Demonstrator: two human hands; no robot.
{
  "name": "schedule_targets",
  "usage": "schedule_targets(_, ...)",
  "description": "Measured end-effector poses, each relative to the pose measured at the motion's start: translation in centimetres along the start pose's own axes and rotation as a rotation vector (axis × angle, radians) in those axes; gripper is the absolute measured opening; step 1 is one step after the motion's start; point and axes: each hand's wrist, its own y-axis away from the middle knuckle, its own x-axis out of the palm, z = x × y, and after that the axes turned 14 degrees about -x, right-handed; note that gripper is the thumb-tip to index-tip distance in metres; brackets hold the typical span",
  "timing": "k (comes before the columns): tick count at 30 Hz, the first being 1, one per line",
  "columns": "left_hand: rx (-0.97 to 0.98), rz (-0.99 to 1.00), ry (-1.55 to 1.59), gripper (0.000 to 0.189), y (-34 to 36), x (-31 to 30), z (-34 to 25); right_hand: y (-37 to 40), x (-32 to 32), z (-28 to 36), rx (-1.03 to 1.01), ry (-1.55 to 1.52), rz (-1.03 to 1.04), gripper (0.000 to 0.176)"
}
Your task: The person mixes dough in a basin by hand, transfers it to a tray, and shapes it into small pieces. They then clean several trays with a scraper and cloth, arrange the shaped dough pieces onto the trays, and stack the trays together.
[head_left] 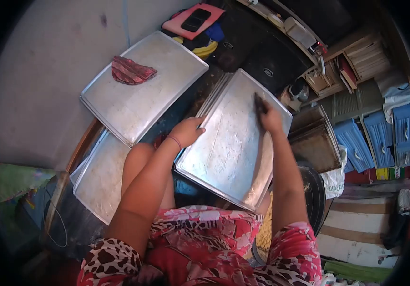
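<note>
A stack of metal baking trays (228, 138) lies tilted in front of me, its top tray pale and scuffed. My left hand (188, 132) grips the left edge of that tray, a thin band round the wrist. Near the tray's far right side, my right hand (270, 119) is closed on a small dark flat tool (260, 102) pressed to the surface; its exact kind is hidden by the fingers. To the left, another metal tray (167, 62) carries a folded dark red striped cloth (131, 71).
Another tray (102, 178) sits lower left. Browned trays (314, 143) lean at the right, beside a black round tub (313, 193) and yellowish crumbly material (264, 229). A phone (196, 20) rests on a pink item at the back. Blue drawers (381, 136) stand far right.
</note>
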Motion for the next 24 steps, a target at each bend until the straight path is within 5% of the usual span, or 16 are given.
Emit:
schedule_targets(2,0.036,0.01,-0.012,0.049,-0.5,0.2,0.6,-3.4,0.2,-4.3,-0.066,0.121,-0.104,0.054)
schedule_targets(5,0.047,0.034,0.047,0.053,-0.6,-0.5,0.8,-4.3,0.0,-0.1,-0.183,0.066,-0.293,0.054)
schedule_targets(7,0.054,0.032,0.073,0.053,-0.9,-0.5,0.7,-3.7,-0.6,8.8,-0.222,-0.093,-0.213,0.058)
schedule_targets(10,-0.06,0.108,0.045,0.06,-2.7,1.9,2.1,-4.4,3.0,19.3,-0.721,-0.186,-0.166,0.051)
schedule_targets(12,0.132,0.084,0.134,0.063,-3.8,3.9,3.6,-4.4,5.4,26.5,-0.836,-0.213,-0.068,0.049)
schedule_targets(13,0.05,0.035,-0.089,0.063,-2.1,2.7,2.2,-4.9,7.5,29.0,-0.946,-0.185,-0.076,0.048)
schedule_targets(14,-0.035,-0.013,-0.31,0.062,-0.4,1.8,0.7,-5.9,9.9,30.7,-0.989,-0.204,0.131,0.055)
schedule_targets(16,-0.092,0.032,0.456,0.063,-2.8,5.3,3.2,-6.4,11.3,34.0,-1.094,0.004,0.556,0.081)
schedule_targets(18,-0.173,0.048,0.413,0.064,-4.0,5.3,2.8,-8.5,11.4,36.0,-1.113,-0.205,0.786,0.107)
schedule_targets(20,-0.239,0.107,0.377,0.065,-4.8,5.2,2.7,-12.6,15.3,35.6,-1.04,-0.401,0.48,0.097)
schedule_targets(22,-0.262,0.291,1.234,0.062,-3.9,4.9,2.7,-14.7,15.8,35.4,-0.858,-0.138,0.269,0.089)
schedule_targets(24,-0.275,0.255,0.937,0.06,-1.0,0.3,-1.0,-15.0,17.7,33.7,-0.808,-0.089,0.24,0.08)
